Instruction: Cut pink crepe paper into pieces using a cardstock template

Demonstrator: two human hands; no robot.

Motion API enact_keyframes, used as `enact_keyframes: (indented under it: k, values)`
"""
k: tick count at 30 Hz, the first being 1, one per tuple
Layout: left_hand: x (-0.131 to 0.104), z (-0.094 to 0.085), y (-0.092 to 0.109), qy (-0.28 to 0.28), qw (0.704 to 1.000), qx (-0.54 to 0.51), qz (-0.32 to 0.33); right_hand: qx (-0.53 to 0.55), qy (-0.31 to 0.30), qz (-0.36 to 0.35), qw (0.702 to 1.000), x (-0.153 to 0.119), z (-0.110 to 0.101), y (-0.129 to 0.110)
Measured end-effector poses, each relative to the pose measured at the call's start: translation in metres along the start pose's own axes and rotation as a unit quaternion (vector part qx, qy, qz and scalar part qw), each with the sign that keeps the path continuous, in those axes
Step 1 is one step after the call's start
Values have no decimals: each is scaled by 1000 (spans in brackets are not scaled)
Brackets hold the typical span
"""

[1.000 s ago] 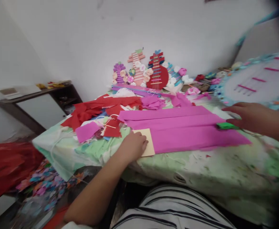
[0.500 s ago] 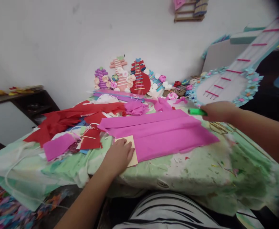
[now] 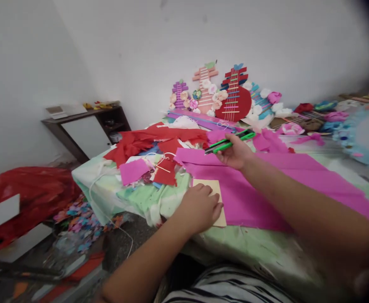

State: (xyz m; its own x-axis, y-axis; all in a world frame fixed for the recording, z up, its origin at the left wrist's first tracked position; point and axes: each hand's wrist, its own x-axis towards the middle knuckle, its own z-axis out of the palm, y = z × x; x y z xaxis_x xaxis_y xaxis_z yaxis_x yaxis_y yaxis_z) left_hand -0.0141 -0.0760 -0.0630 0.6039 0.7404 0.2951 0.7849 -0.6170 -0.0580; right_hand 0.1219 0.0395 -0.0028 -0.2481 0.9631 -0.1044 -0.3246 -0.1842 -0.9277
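Pinching the green cutter (image 3: 219,146) between thumb and fingers, the right hand (image 3: 238,153) holds it over the far part of a broad pink sheet (image 3: 250,204), beyond the left hand (image 3: 200,207) and a little to its right. From where I stand, the end pointing left shows a small pale tip; I can't tell how much blade is out. The left hand lies palm down, fingers loosely curled and close together, over a pale yellow card (image 3: 221,218) at the sheet's near left corner.

My worry is that the card could skid if the left hand leans unevenly, and a blade run along its edge might then wander into those fingertips. The sheet looks thin and creased, so a dull or tilted blade might drag and tear it.

Left of the left hand, a small pink piece (image 3: 134,171) and a red scrap (image 3: 165,171) sit on the cloth-covered counter (image 3: 171,205). Beyond both hands, a red guitar-shaped craft (image 3: 242,105) leans by the wall.
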Motion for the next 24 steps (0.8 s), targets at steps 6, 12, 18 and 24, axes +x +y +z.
enact_keyframes:
  k: [6, 12, 18, 24]
  values:
    - [2, 0, -3, -6, 1000, -21, 10, -21, -87, 165, 982, 23, -10, 34]
    - [4, 2, -3, -14, 999, -36, 6, -40, -207, 177, 961, 15, -12, 44]
    - [3, 4, -4, -28, 996, -75, -25, -112, -214, 95, 966, 11, -4, 58]
    - [5, 3, -2, -27, 997, -64, -29, -143, -192, 70, 968, 16, -5, 62]
